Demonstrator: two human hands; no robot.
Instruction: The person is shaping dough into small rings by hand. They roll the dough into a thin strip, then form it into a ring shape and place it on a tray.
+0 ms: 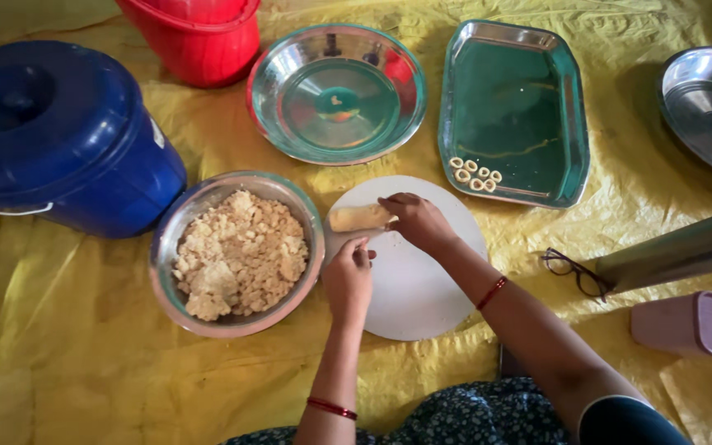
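Observation:
A round white board point(422, 288) lies on a yellow sheet in front of me. A pale log of dough point(356, 218) rests on its far left edge. My right hand point(418, 221) grips the right end of the log. My left hand point(348, 276) hovers just below it with fingers pinched together; I cannot tell whether it holds a bit of dough. A steel bowl point(176, 235) of crumbly beige dough sits left of the board. Several small dough rings point(475, 175) lie in the near corner of a rectangular steel tray point(512, 107).
An empty round steel dish point(335, 91) sits beyond the board, a red bucket point(199, 41) behind it. A blue lidded container point(59, 136) stands far left. Another steel plate point(706, 107) is at far right. Eyeglasses point(574, 272), a steel object point(677, 251) and a pink box point(694, 325) lie right.

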